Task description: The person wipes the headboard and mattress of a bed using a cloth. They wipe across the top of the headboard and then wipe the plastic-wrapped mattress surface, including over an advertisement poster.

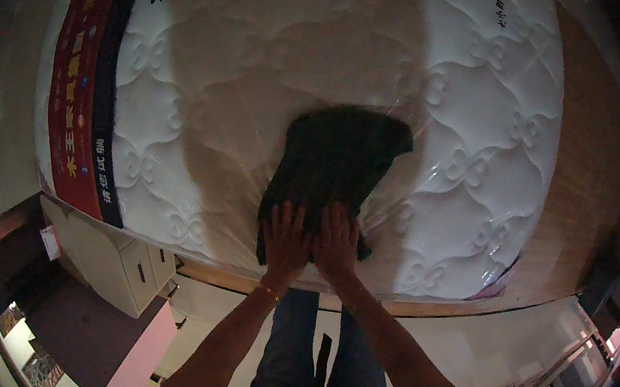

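A dark cloth, possibly a folded garment (338, 150), lies on a white quilted mattress (476, 208) wrapped in clear plastic. My left hand (285, 240) rests palm down on the cloth's near left part, fingers pointing away from me. Beside it, my right hand (336, 240) presses flat on the near right part. The two hands are side by side, their thumbs close together. Neither hand has its fingers wrapped around the cloth. A broad shadow falls over the cloth and the mattress's middle.
A red and black printed band (82, 90) with writing crosses the mattress's left side. Wooden bed frame (580, 168) shows at the right and along the near edge. A pale cabinet with drawers (121, 263) stands at the lower left. A padded headboard (1, 86) rises at far left.
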{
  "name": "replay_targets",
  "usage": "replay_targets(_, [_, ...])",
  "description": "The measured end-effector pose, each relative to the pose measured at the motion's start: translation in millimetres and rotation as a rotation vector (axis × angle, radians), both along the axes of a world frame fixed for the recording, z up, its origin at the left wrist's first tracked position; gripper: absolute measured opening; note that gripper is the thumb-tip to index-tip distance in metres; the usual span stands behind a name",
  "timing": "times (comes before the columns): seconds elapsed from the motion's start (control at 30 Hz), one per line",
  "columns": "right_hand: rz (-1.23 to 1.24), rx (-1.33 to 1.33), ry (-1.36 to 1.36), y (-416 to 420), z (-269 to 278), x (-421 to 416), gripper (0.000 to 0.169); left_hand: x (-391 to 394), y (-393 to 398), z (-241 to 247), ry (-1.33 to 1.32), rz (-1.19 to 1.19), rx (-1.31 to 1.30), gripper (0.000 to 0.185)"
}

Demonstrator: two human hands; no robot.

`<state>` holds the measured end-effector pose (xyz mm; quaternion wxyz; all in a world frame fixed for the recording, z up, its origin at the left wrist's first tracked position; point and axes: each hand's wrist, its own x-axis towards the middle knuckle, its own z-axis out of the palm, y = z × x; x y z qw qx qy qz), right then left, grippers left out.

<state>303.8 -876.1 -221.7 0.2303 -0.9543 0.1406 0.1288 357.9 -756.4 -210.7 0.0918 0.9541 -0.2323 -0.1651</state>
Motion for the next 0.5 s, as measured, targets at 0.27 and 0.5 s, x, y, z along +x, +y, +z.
replay_targets(0.27, [0.057,-0.159,-0.156,-43.7,-8.7,98.5,0.070,108.4,-22.7,-19.6,-0.256,-0.027,-0.309,0.061])
replay_targets(0.5, [-0.076,-0.320,-0.455,-100.1,-39.8,270.9,0.073,273.9,-99.3,-33.3,-0.391,-0.070,-0.374,0.058])
